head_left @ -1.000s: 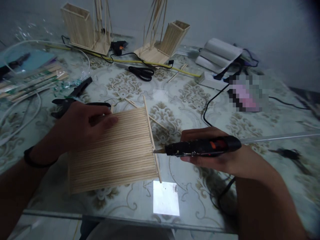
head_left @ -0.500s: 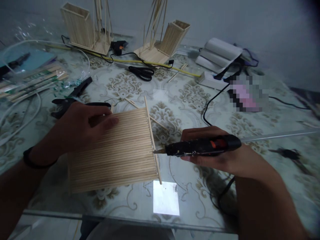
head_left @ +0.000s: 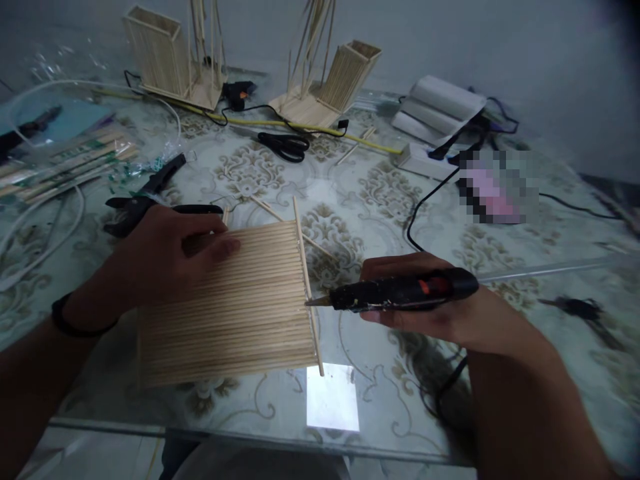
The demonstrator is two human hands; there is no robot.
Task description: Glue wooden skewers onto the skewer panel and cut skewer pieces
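A flat panel of thin wooden sticks [head_left: 250, 300] lies side by side in front of me, slightly tilted, with a single stick [head_left: 303, 267] running across its right end. My left hand [head_left: 170, 257] grips the panel's upper left part between thumb and fingers. In my right hand [head_left: 425, 300] is a black glue gun [head_left: 400, 291] with a clear glue stick [head_left: 555, 268] out of its back. Its metal nozzle points left and meets the seam where the cross stick joins the panel. Whitish glue shows along that seam.
Pliers [head_left: 145, 193] lie beyond my left hand, black scissors [head_left: 285, 145] farther back. Two stick-built structures [head_left: 155, 57] [head_left: 345, 77] stand by the wall near a second glue gun [head_left: 239, 93]. A power strip [head_left: 425, 160] with cords sits right; bagged sticks [head_left: 70, 163] lie left.
The panel and my left hand have shifted slightly right and toward me. My right hand with the glue gun has barely moved, its nozzle still at the seam.
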